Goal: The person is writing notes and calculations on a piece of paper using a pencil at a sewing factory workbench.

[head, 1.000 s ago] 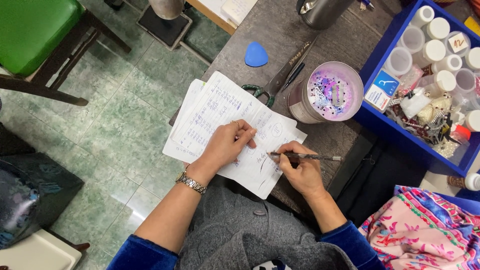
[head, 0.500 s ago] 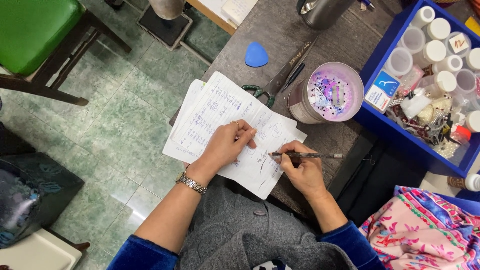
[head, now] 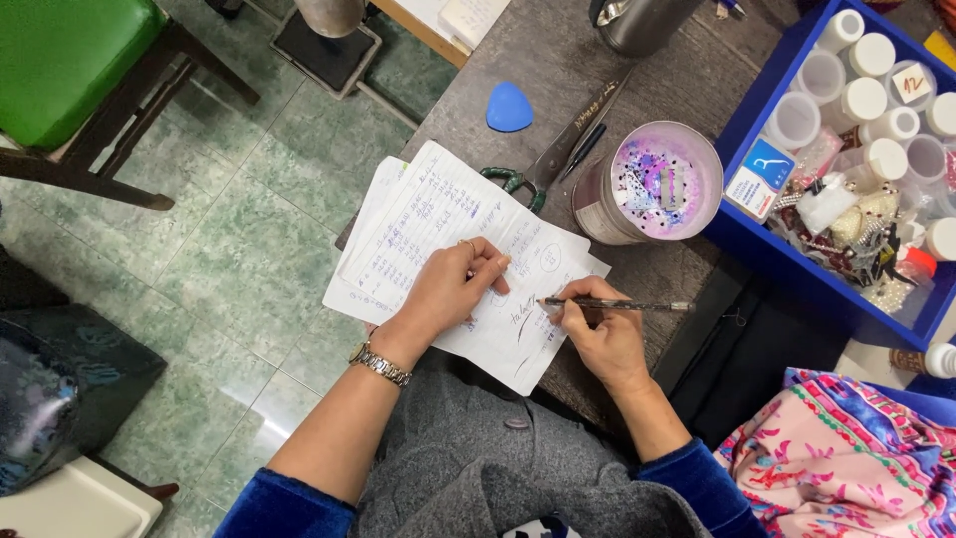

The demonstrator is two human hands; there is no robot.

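A: Where does the pen [head: 617,305] sit against the paper from where you're watching?

B: I see it in the right hand [head: 597,334], fingers clenched around the barrel in a writing grip. Its long axis runs almost level across the view, tip pointing left onto the top sheet [head: 468,249], tail pointing right toward the tub [head: 647,182]. The tip touches the sheet near its lower right corner, just beside the last scribbled marks.

A: And the other hand?

B: The left hand [head: 453,289] lies flat on the same sheet, fingers curled down and pressing, grasping nothing. It is just left of the pen tip, close but apart from it. So the right hand is the one on the pen; the left only pins the paper.

A: Where is the paper itself?

B: At the near corner of the grey table [head: 558,60], partly overhanging toward the lap, tilted so its lines run diagonally.

A: Counts?

B: One pen in hand, and I make out at least two sheets stacked, though edges below could hide more. One pair of scissors [head: 558,149] and one blue pick [head: 509,108] lie beyond the paper. One blue bin [head: 757,234] on the right holds white-capped jars; I count about nine, some cut off by the frame
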